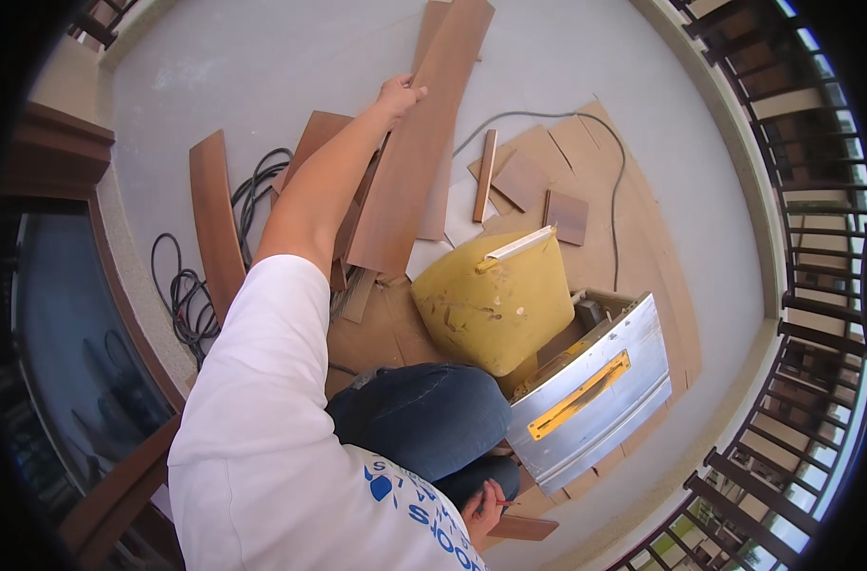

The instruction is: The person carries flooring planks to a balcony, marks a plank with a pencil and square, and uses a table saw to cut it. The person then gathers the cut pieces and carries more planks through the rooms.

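The left hand (401,97) grasps the long brown plank (424,162) by its left edge, toward the far end. The thumb bears on the upper face; the fingers beneath are hidden. This edge grip presumably leaves most of the face uncovered and lets one arm steer the length. The plank slants over other boards, its near end by the left side of the cardboard sheet (652,276), its far end running out of view.

The right hand (481,516) is low beside the knee, fingers closed about a thin red stick (509,502), probably a pencil, apparently held there to be handy. A short board (527,528) lies just beyond that hand.

Ahead of the knees, on the cardboard sheet, is a scuffed yellow housing (491,309); to its right, toward the sheet's right edge, a silver machine table (633,344) with a yellow slotted insert (581,395). The sheet likely protects the floor (262,86).

Two squarish offcuts (566,217) and a narrow strip (486,176) lie toward the sheet's far edge. Along the floor's left edge are a separate plank (216,219) and coiled dark cable (191,309), seemingly set aside from the knees.
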Tool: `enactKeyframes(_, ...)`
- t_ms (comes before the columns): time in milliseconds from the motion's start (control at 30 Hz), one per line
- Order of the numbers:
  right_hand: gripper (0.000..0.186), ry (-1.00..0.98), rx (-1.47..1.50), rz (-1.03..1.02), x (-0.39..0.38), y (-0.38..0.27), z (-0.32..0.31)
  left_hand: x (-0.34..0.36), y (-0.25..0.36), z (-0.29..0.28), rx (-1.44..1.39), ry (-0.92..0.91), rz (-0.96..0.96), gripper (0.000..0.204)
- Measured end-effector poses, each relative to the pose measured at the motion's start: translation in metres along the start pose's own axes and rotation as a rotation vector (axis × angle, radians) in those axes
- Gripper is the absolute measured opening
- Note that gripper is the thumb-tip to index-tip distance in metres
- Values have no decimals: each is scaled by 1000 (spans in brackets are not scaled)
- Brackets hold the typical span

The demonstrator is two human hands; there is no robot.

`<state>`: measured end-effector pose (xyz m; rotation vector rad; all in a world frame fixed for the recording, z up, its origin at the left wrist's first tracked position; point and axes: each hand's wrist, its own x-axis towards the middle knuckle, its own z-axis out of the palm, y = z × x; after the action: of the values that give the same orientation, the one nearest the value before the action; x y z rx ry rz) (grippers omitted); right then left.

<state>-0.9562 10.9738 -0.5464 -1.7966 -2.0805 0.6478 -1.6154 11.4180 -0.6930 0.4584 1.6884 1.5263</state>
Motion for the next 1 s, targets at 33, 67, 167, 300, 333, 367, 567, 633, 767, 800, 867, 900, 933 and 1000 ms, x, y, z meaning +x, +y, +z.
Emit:
enactKeyframes(33, 24, -8, -35, 58, -20, 14, 0, 1, -10, 13, -38, -5, -22, 43)
enactKeyframes(67, 25, 0, -91, 93, -42, 25, 1, 4, -20, 26, -76, -12, -43, 41)
enactKeyframes(167, 28, -17, -122, 153, -90, 60, -1, 33, -58, 17, -64, 37, -5, 37)
enactKeyframes(300, 32, -80, -120, 219, -90, 65, -1, 60, -75, -13, -31, -16, -118, 43)
enactKeyframes(333, 32, -102, -109, 189, -80, 71, 2, 66, -79, -34, 24, -29, -83, 44)
enactKeyframes(367, 33, -137, -93, 242, -73, 80, 5, 65, -86, -56, 81, -41, -59, 46)
enactKeyframes(567, 34, -79, -80, 359, -66, 80, 27, -69, -12, -43, 641, -66, 292, 51)
enactKeyframes(633, 34, -124, -66, 445, -56, 86, 25, -126, 2, -99, 620, -39, 313, 46)
enactKeyframes(767, 36, -185, 3, 446, -34, 106, 26, -246, -65, -255, 585, 213, 47, 42)
enactKeyframes(800, 35, -200, -21, 388, -31, 107, 27, -278, -76, -271, 784, 182, -137, 53)
enactKeyframes(867, 34, -221, -50, 306, -26, 109, 25, -341, -122, -310, 1079, 15, -388, 78)
enactKeyframes(900, 33, -203, -38, 334, -26, 113, 29, -361, -141, -310, 934, -25, -382, 81)
enactKeyframes(933, 33, -191, -32, 367, -29, 118, 28, -382, -152, -312, 788, -66, -388, 85)
enactKeyframes(1000, 31, -119, -28, 333, -34, 120, 31, -402, -141, -288, 839, 9, -361, 88)
